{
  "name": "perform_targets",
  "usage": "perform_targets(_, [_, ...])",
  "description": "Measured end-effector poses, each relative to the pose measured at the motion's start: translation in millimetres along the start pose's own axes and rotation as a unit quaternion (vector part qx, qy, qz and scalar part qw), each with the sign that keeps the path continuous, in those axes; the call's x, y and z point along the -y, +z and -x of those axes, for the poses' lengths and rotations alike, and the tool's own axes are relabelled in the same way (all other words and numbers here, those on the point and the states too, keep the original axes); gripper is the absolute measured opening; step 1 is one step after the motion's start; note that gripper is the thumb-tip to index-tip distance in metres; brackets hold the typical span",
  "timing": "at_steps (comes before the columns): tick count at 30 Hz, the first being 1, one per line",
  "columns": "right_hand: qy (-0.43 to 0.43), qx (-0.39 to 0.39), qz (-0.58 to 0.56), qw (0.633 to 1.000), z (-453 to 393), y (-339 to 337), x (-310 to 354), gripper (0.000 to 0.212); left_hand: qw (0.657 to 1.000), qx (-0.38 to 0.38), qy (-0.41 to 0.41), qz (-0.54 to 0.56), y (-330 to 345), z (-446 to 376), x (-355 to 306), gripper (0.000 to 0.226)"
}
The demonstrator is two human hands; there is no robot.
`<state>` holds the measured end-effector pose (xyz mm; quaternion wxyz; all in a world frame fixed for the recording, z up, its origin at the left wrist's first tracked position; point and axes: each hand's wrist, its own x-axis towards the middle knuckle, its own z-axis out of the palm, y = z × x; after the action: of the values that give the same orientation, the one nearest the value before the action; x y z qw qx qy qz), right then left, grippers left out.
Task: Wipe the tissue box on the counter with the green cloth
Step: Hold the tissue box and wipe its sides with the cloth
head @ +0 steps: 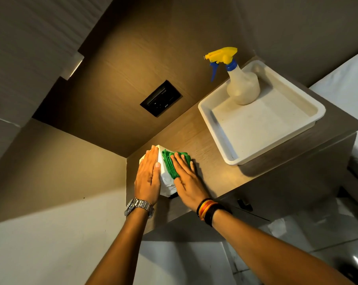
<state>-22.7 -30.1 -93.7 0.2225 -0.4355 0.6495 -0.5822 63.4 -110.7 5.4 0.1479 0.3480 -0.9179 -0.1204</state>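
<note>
A white tissue box stands in the left back corner of the wooden counter, close to the wall. My left hand lies flat against the box's left side, fingers together, steadying it. My right hand presses the folded green cloth flat onto the box's right face, palm down with fingers spread. Most of the cloth shows above and left of my fingers. The lower part of the box is hidden between my hands.
A white plastic tray sits on the right half of the counter, holding a spray bottle with a yellow and blue trigger head. A black socket panel is set in the back wall. The counter's front edge runs just below my wrists.
</note>
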Motion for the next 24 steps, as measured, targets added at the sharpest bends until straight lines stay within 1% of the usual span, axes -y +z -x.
perform_targets(4, [0.046, 0.006, -0.072, 0.996, -34, -13, 8, 0.059, 1.0, -0.001, -0.008, -0.007, 0, 1, -1, 0.056])
perform_targets(6, [0.036, 0.008, -0.09, 0.995, -33, -15, 15, 0.058, 1.0, 0.004, -0.01, -0.009, 0, 1, -1, 0.056])
perform_targets(8, [0.011, 0.011, -0.088, 0.996, -16, -13, 16, 0.059, 1.0, 0.008, -0.003, -0.018, 0, 1, -1, 0.057])
perform_targets(10, [0.008, 0.018, -0.09, 0.996, 5, -11, 9, 0.062, 1.0, 0.007, -0.001, -0.022, -1, 1, -1, 0.056])
perform_targets(12, [0.027, 0.023, -0.09, 0.995, 7, -11, 0, 0.062, 1.0, 0.004, -0.005, -0.024, -2, 1, -1, 0.057])
perform_targets(17, [0.101, 0.009, -0.132, 0.986, -48, -20, 12, 0.056, 0.999, 0.007, -0.01, -0.03, 0, 0, 0, 0.056])
perform_targets(20, [0.076, 0.008, -0.16, 0.984, -55, -19, 24, 0.055, 1.0, 0.005, -0.015, -0.022, 2, -1, 4, 0.056])
perform_targets(22, [0.045, 0.015, -0.165, 0.985, -39, -20, 29, 0.056, 1.0, 0.003, -0.013, -0.02, 4, -1, 8, 0.056])
perform_targets(24, [0.011, 0.022, -0.144, 0.989, -11, -20, 29, 0.057, 1.0, -0.004, -0.014, -0.016, 5, -1, 10, 0.056])
